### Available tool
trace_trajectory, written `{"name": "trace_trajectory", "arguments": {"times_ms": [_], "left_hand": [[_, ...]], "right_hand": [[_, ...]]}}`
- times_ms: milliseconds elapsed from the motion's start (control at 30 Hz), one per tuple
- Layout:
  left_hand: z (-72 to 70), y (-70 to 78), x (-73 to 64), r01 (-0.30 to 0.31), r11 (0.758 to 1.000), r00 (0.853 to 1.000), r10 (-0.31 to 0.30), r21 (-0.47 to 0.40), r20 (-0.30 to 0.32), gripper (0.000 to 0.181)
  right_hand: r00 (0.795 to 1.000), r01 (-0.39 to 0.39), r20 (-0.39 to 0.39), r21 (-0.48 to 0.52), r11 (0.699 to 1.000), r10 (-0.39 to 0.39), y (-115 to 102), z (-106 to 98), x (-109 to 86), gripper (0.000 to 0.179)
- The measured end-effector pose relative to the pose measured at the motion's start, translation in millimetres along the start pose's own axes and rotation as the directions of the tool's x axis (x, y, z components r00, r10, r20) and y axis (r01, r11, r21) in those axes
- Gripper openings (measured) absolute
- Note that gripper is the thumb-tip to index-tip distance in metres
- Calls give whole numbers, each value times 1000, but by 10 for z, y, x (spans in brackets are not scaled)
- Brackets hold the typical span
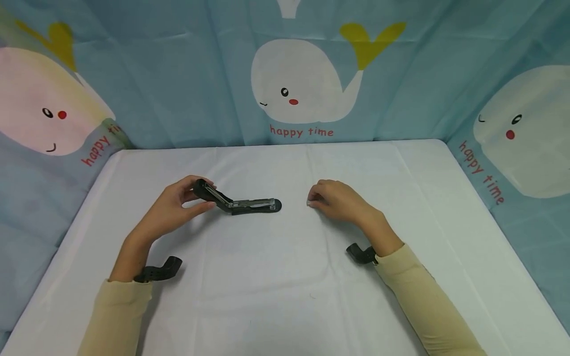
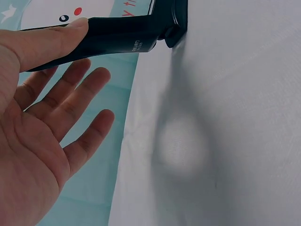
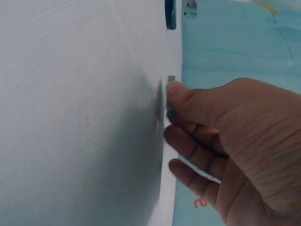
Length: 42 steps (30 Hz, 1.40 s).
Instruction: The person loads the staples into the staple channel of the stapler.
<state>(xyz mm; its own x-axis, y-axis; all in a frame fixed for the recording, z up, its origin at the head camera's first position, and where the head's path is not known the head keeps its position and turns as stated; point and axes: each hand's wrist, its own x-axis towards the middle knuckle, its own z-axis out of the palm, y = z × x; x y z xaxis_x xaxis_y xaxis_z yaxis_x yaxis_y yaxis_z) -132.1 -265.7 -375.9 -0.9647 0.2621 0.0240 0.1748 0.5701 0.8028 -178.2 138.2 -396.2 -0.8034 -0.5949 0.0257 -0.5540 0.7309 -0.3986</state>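
1. Left hand [image 1: 171, 210]: pinches raised end of unfolded black stapler [image 1: 231, 204] with metal rails [image 1: 256, 202], resting partly on white tablecloth [image 1: 267, 262].
2. Right hand [image 1: 340, 200]: pinches small, mostly hidden grey piece [image 3: 171, 78], near stapler.

We see a desk [image 1: 267, 316] spread with a white cloth [image 1: 418, 198], faintly creased, its far corners rounded. On it, towards the far side, we find a black stapler [image 1: 256, 206] hinged wide open: one half lies along the cloth, the other tilts up to the left. Nearer us shows a small curled mark [image 1: 312, 295], too fine to identify.
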Motion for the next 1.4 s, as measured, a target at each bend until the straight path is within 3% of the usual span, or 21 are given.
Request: {"name": "trace_trajectory", "arguments": {"times_ms": [200,400,633,1000,1233,1400], "left_hand": [[-1,-9,-16,18,999,1000,-18,-29,10,46],[-3,-23,1,-6,999,1000,7,-38,14,44],[24,-66,14,-26,992,999,29,-120,23,42],[1,-32,15,-19,987,1000,22,-159,17,39],[41,-47,9,-6,970,999,14,-245,30,41],[46,-32,12,-2,974,1000,5,-226,13,40]], "right_hand": [[999,41,-36,10,999,-41,-80,35,50,10],[997,63,-38,2,998,-63,-153,72,117,12],[995,101,-19,16,995,-101,-324,130,285,13],[987,161,-29,22,987,-160,-597,137,505,13],[981,192,-12,-38,981,-193,-689,252,548,13],[971,226,-52,-98,969,-232,-710,268,536,13]]}}
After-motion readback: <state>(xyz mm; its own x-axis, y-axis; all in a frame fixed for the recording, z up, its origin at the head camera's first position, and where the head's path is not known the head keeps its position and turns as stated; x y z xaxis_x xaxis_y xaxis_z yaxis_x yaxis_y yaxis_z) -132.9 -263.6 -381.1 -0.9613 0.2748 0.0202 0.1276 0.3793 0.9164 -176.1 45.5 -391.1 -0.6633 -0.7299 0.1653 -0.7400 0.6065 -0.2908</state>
